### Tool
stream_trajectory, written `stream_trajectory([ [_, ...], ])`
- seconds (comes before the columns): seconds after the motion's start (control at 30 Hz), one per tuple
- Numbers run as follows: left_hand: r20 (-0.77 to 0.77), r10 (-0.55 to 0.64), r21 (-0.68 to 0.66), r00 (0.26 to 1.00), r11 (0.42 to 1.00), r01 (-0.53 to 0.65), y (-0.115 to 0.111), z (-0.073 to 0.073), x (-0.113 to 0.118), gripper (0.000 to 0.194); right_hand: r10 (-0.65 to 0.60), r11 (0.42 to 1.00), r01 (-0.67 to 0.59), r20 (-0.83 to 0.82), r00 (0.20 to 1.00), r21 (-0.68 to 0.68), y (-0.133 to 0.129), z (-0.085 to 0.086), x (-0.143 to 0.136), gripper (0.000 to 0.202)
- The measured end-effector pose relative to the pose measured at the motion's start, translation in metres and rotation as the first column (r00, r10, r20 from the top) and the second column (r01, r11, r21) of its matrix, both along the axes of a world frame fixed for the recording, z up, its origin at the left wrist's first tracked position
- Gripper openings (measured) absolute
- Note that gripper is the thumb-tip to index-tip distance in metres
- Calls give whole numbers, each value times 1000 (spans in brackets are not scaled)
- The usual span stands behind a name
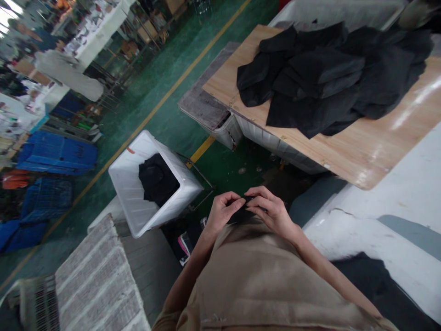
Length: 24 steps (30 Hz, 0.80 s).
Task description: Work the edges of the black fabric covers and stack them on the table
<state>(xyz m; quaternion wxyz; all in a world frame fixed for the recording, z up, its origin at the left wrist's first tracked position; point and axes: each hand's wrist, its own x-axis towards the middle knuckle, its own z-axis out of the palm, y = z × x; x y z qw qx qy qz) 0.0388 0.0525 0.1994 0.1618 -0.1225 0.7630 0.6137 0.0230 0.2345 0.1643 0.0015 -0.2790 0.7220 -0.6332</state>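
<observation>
Close in front of my body, my left hand [226,209] and my right hand [267,207] pinch a piece of black fabric [239,217] between thumbs and fingertips. The two hands nearly touch, and most of the fabric hangs out of sight behind the brown garment on my body [262,276]. Ahead to the right, a loose heap of black fabric pieces [320,78] lies on a wooden board [386,151]. Left of my hands stands a white bin [127,193] with black fabric [158,179] inside.
A white table [389,207] is close on my right, with black fabric [375,280] at its near edge. Blue crates [58,151] stand at the left beyond a yellow floor line [151,112]. A person [65,69] sits at a long worktable farther off.
</observation>
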Motion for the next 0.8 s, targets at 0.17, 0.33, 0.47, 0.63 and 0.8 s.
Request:
stream_trajectory([
  [0.17, -9, 9, -5, 1000, 1000, -9, 1, -9, 4, 25, -9, 1000, 9, 23, 1000, 9, 1, -5, 5, 9],
  [0.33, 15, 31, 24, 999, 999, -31, 4, -20, 9, 26, -24, 1000, 24, 7, 1000, 9, 4, -7, 6, 8],
  [0.47, 33, 13, 68, 999, 998, -16, 8, -22, 10, 23, -15, 1000, 15, 3, 1000, 15, 7, -9, 7, 9],
  [0.63, 27, -29, 78, 999, 997, 27, 12, -18, 11, 18, 29, 999, -29, 2, 1000, 25, 11, -11, 8, 9],
  [0.8, 38, -66, 68, 997, 996, 63, 16, -18, 12, 18, 44, 999, -44, 50, 998, 0, 16, -12, 8, 6],
])
